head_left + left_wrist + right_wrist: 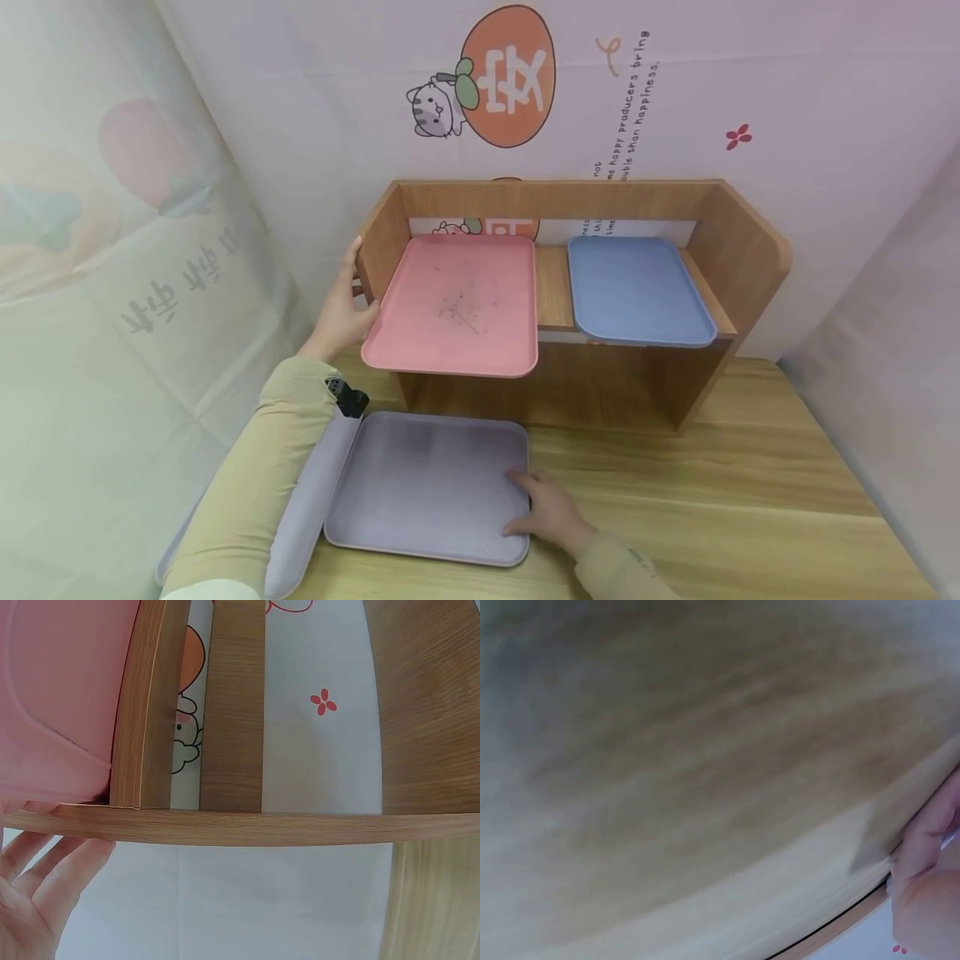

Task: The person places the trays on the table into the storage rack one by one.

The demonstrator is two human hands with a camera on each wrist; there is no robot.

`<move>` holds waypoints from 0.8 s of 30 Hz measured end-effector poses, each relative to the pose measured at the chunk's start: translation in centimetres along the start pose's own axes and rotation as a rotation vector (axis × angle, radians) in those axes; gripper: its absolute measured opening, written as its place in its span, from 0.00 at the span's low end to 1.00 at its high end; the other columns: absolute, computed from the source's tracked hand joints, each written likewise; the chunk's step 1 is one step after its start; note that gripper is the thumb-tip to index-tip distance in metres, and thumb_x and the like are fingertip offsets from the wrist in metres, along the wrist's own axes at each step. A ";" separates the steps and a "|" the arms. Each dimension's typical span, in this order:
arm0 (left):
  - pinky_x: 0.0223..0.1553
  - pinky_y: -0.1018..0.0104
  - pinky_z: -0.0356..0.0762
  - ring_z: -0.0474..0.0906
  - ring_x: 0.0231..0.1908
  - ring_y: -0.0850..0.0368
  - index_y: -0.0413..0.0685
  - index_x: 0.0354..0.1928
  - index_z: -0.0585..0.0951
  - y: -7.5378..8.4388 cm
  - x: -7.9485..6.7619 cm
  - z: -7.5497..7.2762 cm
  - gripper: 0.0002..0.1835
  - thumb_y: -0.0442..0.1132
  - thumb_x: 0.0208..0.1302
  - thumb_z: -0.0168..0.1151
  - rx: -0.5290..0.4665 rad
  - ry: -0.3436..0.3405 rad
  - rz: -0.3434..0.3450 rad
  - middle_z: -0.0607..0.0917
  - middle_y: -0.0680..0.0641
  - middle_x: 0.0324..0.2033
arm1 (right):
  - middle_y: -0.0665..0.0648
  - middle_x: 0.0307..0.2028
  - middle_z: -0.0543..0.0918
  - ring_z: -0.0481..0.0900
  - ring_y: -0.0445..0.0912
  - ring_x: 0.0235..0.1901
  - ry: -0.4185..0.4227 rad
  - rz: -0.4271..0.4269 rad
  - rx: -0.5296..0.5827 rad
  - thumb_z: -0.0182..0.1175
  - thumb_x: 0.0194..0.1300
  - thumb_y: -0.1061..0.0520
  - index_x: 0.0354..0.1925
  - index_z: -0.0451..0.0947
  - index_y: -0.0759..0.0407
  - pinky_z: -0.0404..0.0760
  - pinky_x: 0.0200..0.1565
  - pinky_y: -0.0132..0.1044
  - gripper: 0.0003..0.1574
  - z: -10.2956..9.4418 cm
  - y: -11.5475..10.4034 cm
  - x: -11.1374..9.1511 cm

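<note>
My left hand (343, 312) grips the left side panel of a wooden shelf (382, 237), fingers outside, thumb by a pink tray (487, 308). In the left wrist view, the fingers of the left hand (49, 889) lie against that panel's outer face. The pink tray rests on the upper board, its front jutting out. A blue tray (637, 287) lies to its right. Below on the table, my right hand (551, 512) pinches the right edge of a purple-grey tray (427, 492). In the right wrist view, part of the right hand (926, 877) shows at the right side.
Another purple-grey tray (311, 500) lies at the left, partly under my left forearm. The wooden table (757, 500) extends to the right. A printed white cloth (300, 100) hangs behind the shelf, with pale sheets at both sides.
</note>
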State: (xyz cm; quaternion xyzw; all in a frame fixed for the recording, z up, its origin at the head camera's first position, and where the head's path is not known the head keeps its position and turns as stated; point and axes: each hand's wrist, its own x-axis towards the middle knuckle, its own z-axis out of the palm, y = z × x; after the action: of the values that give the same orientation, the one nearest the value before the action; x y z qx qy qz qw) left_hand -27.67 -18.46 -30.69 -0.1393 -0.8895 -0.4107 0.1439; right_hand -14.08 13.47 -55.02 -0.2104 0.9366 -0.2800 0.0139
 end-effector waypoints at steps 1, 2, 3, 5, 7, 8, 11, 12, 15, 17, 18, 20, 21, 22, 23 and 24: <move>0.55 0.39 0.71 0.70 0.56 0.32 0.73 0.73 0.37 0.0 0.0 0.0 0.52 0.28 0.60 0.58 0.001 0.001 0.001 0.63 0.33 0.63 | 0.71 0.51 0.78 0.77 0.66 0.49 -0.005 0.004 -0.004 0.77 0.32 0.40 0.58 0.74 0.62 0.77 0.47 0.59 0.54 0.0 -0.1 0.0; 0.55 0.39 0.71 0.70 0.55 0.32 0.73 0.73 0.37 0.0 0.0 0.0 0.52 0.28 0.60 0.58 0.001 0.003 0.001 0.63 0.33 0.63 | 0.72 0.50 0.78 0.77 0.66 0.48 -0.012 0.011 -0.008 0.77 0.32 0.39 0.58 0.74 0.61 0.77 0.47 0.59 0.54 -0.1 -0.2 0.0; 0.55 0.39 0.71 0.70 0.55 0.32 0.72 0.73 0.38 0.0 0.0 0.0 0.52 0.28 0.60 0.58 0.002 0.003 0.002 0.64 0.33 0.63 | 0.73 0.50 0.77 0.77 0.67 0.48 -0.021 0.019 -0.010 0.76 0.33 0.39 0.58 0.74 0.61 0.77 0.46 0.59 0.54 -0.2 -0.3 0.0; 0.55 0.39 0.72 0.71 0.55 0.33 0.72 0.73 0.38 0.0 -0.1 0.0 0.52 0.28 0.60 0.58 0.002 0.006 0.004 0.64 0.33 0.63 | 0.74 0.51 0.76 0.76 0.68 0.48 -0.037 0.039 -0.011 0.76 0.33 0.39 0.58 0.74 0.61 0.77 0.46 0.60 0.54 -0.3 -0.5 0.0; 0.55 0.39 0.72 0.71 0.54 0.33 0.72 0.73 0.38 0.1 -0.1 0.0 0.52 0.27 0.60 0.58 0.001 0.007 0.004 0.64 0.33 0.63 | 0.75 0.51 0.75 0.76 0.69 0.48 -0.048 0.059 -0.014 0.76 0.33 0.39 0.58 0.74 0.60 0.77 0.45 0.61 0.54 -0.5 -0.6 0.0; 0.55 0.39 0.72 0.71 0.54 0.33 0.72 0.73 0.38 0.2 -0.1 -0.1 0.52 0.28 0.60 0.58 -0.001 0.007 0.004 0.64 0.33 0.63 | 0.75 0.51 0.76 0.77 0.68 0.47 -0.052 0.067 -0.021 0.76 0.33 0.39 0.58 0.74 0.60 0.77 0.44 0.61 0.54 -0.5 -0.7 0.0; 0.55 0.39 0.71 0.70 0.55 0.33 0.73 0.73 0.39 0.2 -0.1 -0.1 0.52 0.28 0.60 0.58 -0.011 0.008 0.006 0.63 0.33 0.63 | 0.72 0.49 0.77 0.78 0.66 0.45 -0.051 0.089 -0.043 0.76 0.33 0.37 0.58 0.74 0.59 0.79 0.42 0.59 0.54 -0.6 -0.7 -0.1; 0.55 0.39 0.71 0.70 0.55 0.33 0.73 0.73 0.39 0.2 -0.1 -0.1 0.52 0.28 0.60 0.58 -0.012 0.007 0.006 0.63 0.33 0.63 | 0.72 0.49 0.77 0.79 0.66 0.44 -0.049 0.096 -0.048 0.76 0.33 0.37 0.58 0.74 0.59 0.79 0.41 0.58 0.54 -0.7 -0.7 -0.2; 0.55 0.39 0.71 0.70 0.56 0.34 0.73 0.73 0.39 0.1 -0.1 0.0 0.52 0.28 0.60 0.58 -0.017 0.005 0.006 0.63 0.34 0.63 | 0.72 0.49 0.77 0.79 0.65 0.44 -0.045 0.122 -0.054 0.76 0.32 0.37 0.58 0.74 0.59 0.79 0.40 0.58 0.55 -0.9 -0.6 -0.4; 0.55 0.39 0.71 0.70 0.55 0.33 0.74 0.73 0.38 0.1 -0.1 -0.1 0.52 0.28 0.60 0.58 -0.020 0.003 0.005 0.63 0.33 0.63 | 0.74 0.50 0.76 0.78 0.67 0.45 -0.039 0.139 -0.047 0.77 0.31 0.38 0.58 0.74 0.59 0.79 0.40 0.59 0.55 -1.2 -0.4 -0.5; 0.55 0.39 0.71 0.70 0.55 0.33 0.74 0.73 0.38 0.1 -0.1 -0.1 0.52 0.28 0.60 0.58 -0.022 0.003 0.005 0.63 0.33 0.63 | 0.75 0.51 0.76 0.77 0.68 0.46 -0.036 0.149 -0.046 0.77 0.31 0.38 0.57 0.74 0.59 0.79 0.40 0.60 0.55 -1.4 -0.3 -0.7; 0.55 0.39 0.71 0.70 0.55 0.33 0.73 0.73 0.38 0.1 -0.1 -0.1 0.52 0.28 0.60 0.58 -0.026 0.003 0.006 0.64 0.33 0.62 | 0.76 0.51 0.76 0.77 0.69 0.47 -0.029 0.163 -0.051 0.77 0.31 0.38 0.57 0.75 0.60 0.79 0.40 0.60 0.55 -1.7 0.0 -0.9; 0.55 0.39 0.71 0.70 0.55 0.33 0.72 0.73 0.38 0.1 -0.1 -0.1 0.52 0.28 0.60 0.57 -0.025 0.003 0.009 0.64 0.32 0.62 | 0.77 0.51 0.76 0.77 0.69 0.47 -0.025 0.170 -0.054 0.77 0.30 0.38 0.57 0.75 0.60 0.79 0.41 0.60 0.55 -1.8 0.2 -1.1; 0.55 0.39 0.71 0.70 0.55 0.33 0.72 0.73 0.38 0.0 -0.1 -0.2 0.52 0.28 0.60 0.57 -0.026 0.003 0.012 0.64 0.32 0.62 | 0.76 0.50 0.76 0.78 0.68 0.46 -0.021 0.177 -0.059 0.77 0.30 0.38 0.57 0.75 0.61 0.79 0.41 0.59 0.55 -2.0 0.4 -1.3; 0.55 0.39 0.72 0.71 0.55 0.33 0.72 0.73 0.39 0.0 -0.1 -0.2 0.52 0.28 0.60 0.57 -0.026 0.005 0.014 0.64 0.32 0.62 | 0.76 0.50 0.77 0.78 0.68 0.46 -0.018 0.184 -0.062 0.78 0.30 0.38 0.57 0.75 0.62 0.79 0.41 0.59 0.56 -2.2 0.6 -1.4; 0.55 0.39 0.72 0.71 0.55 0.33 0.71 0.73 0.39 0.0 -0.1 -0.2 0.52 0.28 0.60 0.57 -0.024 0.005 0.016 0.64 0.32 0.62 | 0.75 0.50 0.77 0.78 0.67 0.46 -0.019 0.194 -0.068 0.77 0.30 0.38 0.57 0.75 0.62 0.79 0.42 0.58 0.56 -2.3 0.9 -1.6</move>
State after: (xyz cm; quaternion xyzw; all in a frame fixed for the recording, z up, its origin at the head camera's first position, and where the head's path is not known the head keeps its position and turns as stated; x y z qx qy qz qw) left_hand -27.54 -18.60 -30.65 -0.1470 -0.8830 -0.4204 0.1479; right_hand -13.30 15.96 -53.70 -0.1218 0.9614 -0.2432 0.0425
